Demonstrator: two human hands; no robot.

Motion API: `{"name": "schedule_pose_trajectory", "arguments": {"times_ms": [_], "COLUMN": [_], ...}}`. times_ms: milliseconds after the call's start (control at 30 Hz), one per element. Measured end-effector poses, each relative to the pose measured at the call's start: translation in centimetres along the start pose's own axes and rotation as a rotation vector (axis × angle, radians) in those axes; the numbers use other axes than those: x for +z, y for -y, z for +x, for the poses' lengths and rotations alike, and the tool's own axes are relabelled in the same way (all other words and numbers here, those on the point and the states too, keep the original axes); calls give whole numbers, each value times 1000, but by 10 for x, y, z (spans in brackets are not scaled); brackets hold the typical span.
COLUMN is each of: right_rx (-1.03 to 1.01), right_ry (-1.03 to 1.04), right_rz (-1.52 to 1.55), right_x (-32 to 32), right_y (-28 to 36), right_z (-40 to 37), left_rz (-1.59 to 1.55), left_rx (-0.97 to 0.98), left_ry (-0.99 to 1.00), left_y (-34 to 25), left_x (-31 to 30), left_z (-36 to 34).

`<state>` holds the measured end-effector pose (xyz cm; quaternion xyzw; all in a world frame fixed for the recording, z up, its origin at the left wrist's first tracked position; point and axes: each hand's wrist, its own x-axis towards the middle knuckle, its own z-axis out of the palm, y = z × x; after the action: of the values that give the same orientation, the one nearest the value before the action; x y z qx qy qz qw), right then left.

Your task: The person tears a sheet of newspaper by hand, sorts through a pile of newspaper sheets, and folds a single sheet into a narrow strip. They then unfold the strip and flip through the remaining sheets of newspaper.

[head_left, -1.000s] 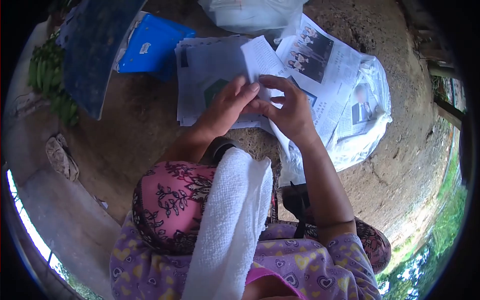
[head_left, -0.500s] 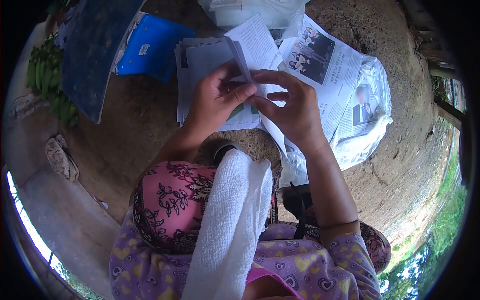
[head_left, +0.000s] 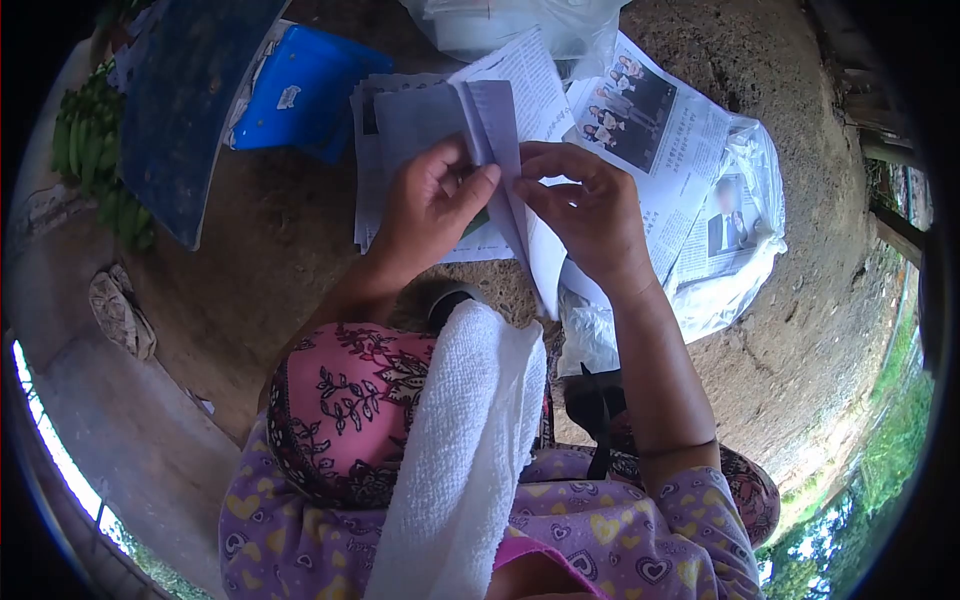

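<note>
A printed newspaper sheet (head_left: 500,125) stands between my hands, with a narrow fold running lengthwise along it. My left hand (head_left: 430,200) is closed on the folded strip, thumb on top and fingers behind. From the other side, my right hand (head_left: 590,210) pinches the sheet's right part near the fold, thumb against fingers. The sheet's lower end hangs toward my knees. Beneath and left of it lies a stack of papers (head_left: 368,190). Right of my right hand, more newspaper (head_left: 690,130) with a group photo rests partly on a clear plastic bag (head_left: 735,290).
A blue plastic object (head_left: 310,90) and a dark blue board (head_left: 190,120) are at the upper left, near green bananas (head_left: 90,145). Another plastic bag (head_left: 520,25) sits at the top. A white towel (head_left: 460,430) hangs down my front. Brown ground (head_left: 780,330) lies around.
A folded strip of the sheet now stands up between my hands, its lower end reaching further down. My right fingers have shifted slightly away from my left thumb.
</note>
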<state>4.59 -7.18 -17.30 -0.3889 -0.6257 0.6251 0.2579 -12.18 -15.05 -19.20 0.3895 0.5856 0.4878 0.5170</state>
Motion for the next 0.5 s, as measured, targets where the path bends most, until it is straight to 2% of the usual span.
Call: {"name": "schedule_pose_trajectory", "arguments": {"times_ms": [33,133,233,367,467,500], "right_rx": [23,65,109,99,83,53], "right_ry": [-2,-63,-141,-271,-220,-183], "right_rz": [23,4,45,250,133,139], "right_x": [0,3,3,-3,-1,3], "right_y": [0,-2,-7,-10,-6,-5], "right_z": [0,0,-1,1,1,1], "left_rz": [56,187,42,644,654,483], "left_rx": [-38,65,271,598,408,298], "left_ry": [-18,-81,-327,-366,-99,-88], "left_y": [5,10,-5,-4,-17,-21], "left_x": [-2,-1,21,2,-3,1], "left_z": [-2,5,9,14,8,6]}}
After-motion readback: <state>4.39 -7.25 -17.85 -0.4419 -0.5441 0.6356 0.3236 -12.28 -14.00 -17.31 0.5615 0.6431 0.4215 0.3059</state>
